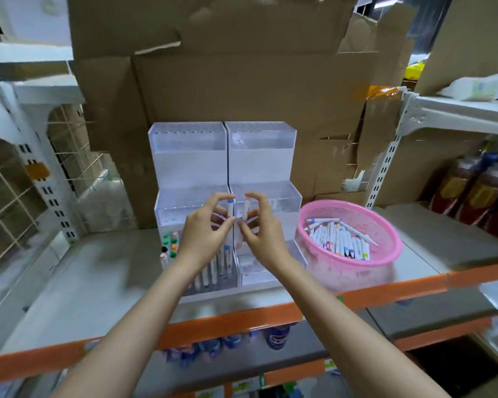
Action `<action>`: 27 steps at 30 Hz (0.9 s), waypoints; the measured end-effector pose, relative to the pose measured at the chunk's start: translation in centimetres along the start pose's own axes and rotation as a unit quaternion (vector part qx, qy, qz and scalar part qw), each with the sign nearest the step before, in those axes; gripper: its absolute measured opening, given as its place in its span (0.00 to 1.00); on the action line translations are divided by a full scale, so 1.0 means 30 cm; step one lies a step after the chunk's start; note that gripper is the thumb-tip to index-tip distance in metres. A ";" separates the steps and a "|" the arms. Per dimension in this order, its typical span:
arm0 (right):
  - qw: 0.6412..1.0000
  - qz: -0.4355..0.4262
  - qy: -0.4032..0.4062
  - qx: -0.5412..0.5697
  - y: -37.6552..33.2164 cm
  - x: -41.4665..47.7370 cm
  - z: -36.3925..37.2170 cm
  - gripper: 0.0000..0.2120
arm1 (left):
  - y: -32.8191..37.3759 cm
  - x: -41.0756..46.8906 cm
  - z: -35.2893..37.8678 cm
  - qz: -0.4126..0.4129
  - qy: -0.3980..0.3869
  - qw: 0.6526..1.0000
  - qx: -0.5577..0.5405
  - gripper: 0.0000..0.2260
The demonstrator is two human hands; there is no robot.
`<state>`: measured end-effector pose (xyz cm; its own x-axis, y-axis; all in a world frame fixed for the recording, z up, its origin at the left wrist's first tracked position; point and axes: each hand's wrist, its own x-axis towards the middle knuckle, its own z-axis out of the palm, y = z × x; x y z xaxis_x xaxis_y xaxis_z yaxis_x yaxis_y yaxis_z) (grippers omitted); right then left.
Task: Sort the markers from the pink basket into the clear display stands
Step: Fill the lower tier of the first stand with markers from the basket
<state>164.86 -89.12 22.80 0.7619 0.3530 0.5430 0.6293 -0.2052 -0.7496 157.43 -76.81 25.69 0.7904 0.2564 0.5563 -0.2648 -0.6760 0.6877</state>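
Note:
Two clear stepped display stands stand side by side on the shelf, the left stand (184, 156) and the right stand (260, 156). Several markers (213, 268) stand upright in the left stand's lowest tier. My left hand (206, 234) pinches an upright white marker with a blue cap (230, 209) over that tier. Close beside it, my right hand (260, 229) pinches another upright white marker with a pinkish cap (245, 208). The pink basket (385, 255) sits to the right, with several white markers (338, 238) lying inside.
Brown cardboard boxes (242, 81) rise behind the stands. A white wire grid panel (9, 191) stands at the left. Dark bottles (477, 191) line the right shelf. The shelf's front edge is orange (227, 320), with a lower shelf of goods beneath.

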 end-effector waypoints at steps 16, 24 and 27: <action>0.999 -0.007 -0.034 -0.030 -0.009 -0.058 0.038 0.20 | -0.045 -0.049 -0.022 -0.018 -0.025 0.999 -0.011 0.11; 0.998 -0.006 -0.017 -0.058 -0.014 -0.083 0.045 0.21 | -0.057 -0.069 -0.021 -0.003 -0.032 0.999 0.028 0.07; 0.998 -0.005 -0.022 -0.059 -0.020 -0.090 0.049 0.22 | -0.053 -0.079 -0.026 -0.008 -0.029 0.999 0.042 0.06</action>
<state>162.22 -88.61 21.22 0.7500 0.3946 0.5309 0.6522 -0.3073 -0.6930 155.56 -75.81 23.65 0.8254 0.2285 0.5162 -0.2066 -0.7288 0.6528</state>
